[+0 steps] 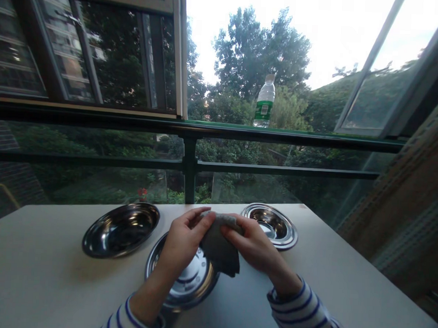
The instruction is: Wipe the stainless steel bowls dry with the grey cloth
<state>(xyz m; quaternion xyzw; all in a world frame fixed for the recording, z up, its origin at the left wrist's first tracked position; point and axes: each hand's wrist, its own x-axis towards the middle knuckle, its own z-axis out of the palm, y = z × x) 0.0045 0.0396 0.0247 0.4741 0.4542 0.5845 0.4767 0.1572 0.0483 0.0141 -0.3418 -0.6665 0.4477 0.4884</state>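
Head view shows, nearest at the bottom of the frame, two striped sleeves (305,310), from which the bare forearms reach up toward the middle. Left hand (181,237) and right hand (254,240) are close to each other, and both pinch a grey cloth (220,251) between thumb and fingers along its upper edge. The grip of each hand is closed; some fingertips are hidden behind the fabric. The cloth is a little right of the frame's centre, in the lower half, and its darker lower part hangs down. It covers the right part of a round metal basin (195,296); whether it touches this basin, I cannot tell. The left forearm and hand also stand in the way, hiding the basin's left side.

All this is above a white table (54,287). Farther on it, a dark shiny basin (118,232) is at left, and a wide-rimmed metal bowl (290,235) is at right, its near left edge partly behind the right hand.

Beyond the table, a dark green railing (220,131) crosses the whole middle. A clear bottle (265,105) with green label is upright at its top, right of centre. A curtain (402,196) fills the right side; trees (260,54) are farthest, outside.
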